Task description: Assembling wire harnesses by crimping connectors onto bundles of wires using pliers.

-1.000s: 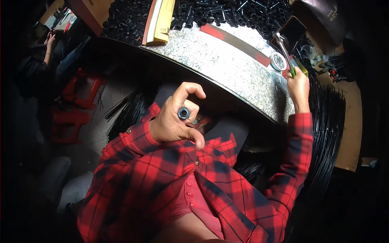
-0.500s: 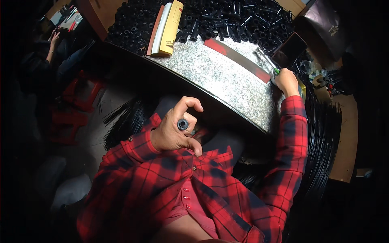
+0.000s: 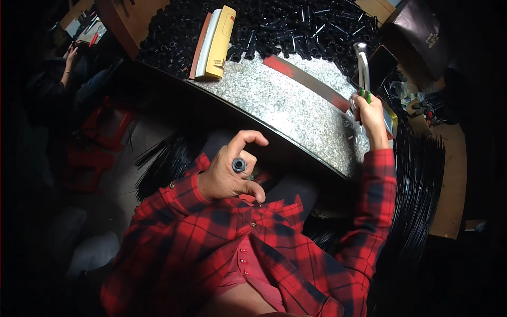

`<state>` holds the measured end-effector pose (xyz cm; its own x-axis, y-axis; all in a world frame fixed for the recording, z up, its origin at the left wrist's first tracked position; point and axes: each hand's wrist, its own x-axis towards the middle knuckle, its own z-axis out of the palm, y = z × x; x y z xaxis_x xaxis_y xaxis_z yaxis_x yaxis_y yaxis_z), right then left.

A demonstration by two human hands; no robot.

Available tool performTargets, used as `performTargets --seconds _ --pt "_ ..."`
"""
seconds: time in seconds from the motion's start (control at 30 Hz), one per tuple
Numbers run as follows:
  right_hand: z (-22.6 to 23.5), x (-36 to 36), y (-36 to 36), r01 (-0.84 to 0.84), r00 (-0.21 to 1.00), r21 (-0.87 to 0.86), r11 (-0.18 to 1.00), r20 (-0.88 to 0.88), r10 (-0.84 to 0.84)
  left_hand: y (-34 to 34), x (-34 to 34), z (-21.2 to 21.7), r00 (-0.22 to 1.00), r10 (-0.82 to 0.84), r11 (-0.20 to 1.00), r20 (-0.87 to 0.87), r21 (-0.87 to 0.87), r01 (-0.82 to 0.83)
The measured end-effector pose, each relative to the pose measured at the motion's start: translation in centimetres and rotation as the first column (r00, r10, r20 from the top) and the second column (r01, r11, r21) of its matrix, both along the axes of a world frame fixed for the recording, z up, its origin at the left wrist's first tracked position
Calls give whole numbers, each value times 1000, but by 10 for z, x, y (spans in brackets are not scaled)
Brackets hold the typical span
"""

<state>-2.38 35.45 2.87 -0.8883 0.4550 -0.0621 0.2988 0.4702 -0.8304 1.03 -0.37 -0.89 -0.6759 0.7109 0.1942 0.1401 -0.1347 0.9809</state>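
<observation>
My left hand (image 3: 228,177) is raised near my chest and grips a small black tube (image 3: 239,165), its open round end facing up between thumb and fingers. My right hand (image 3: 371,117) reaches out over the right end of the speckled metal worktop (image 3: 288,108) and holds a hammer (image 3: 362,66) by its green grip, the metal head pointing up and away. Both arms wear red plaid sleeves.
A heap of several short black tubes (image 3: 274,26) covers the far side of the worktop. A yellow and white block (image 3: 215,42) lies on it. Long black rods (image 3: 417,185) are bundled at the right. Another person (image 3: 63,68) sits at the far left.
My right hand has lifted the hammer off the worktop's right end, so its head now points up. The left hand still holds the black tube in about the same place.
</observation>
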Motion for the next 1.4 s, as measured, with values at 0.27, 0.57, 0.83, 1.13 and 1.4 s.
performTargets --seconds 0.27,0.57,0.83,1.13,1.4 --pt "11 75 -117 -344 933 -452 823 -259 248 21 6 13 981 -42 998 -191 -44 34" --pt "-2 87 -151 -448 889 -269 853 -235 392 21 11 18 988 -72 996 -135 -54 65" --pt "-8 93 -163 -385 904 -347 855 -328 274 21 13 16 990 -76 996 -117 39 81" --pt "-8 95 -171 -338 919 -588 735 -375 123 24 17 5 976 -14 992 -218 123 42" --pt "-19 96 -197 -488 835 -469 736 -496 238 5 4 16 976 -14 992 219 124 -14"
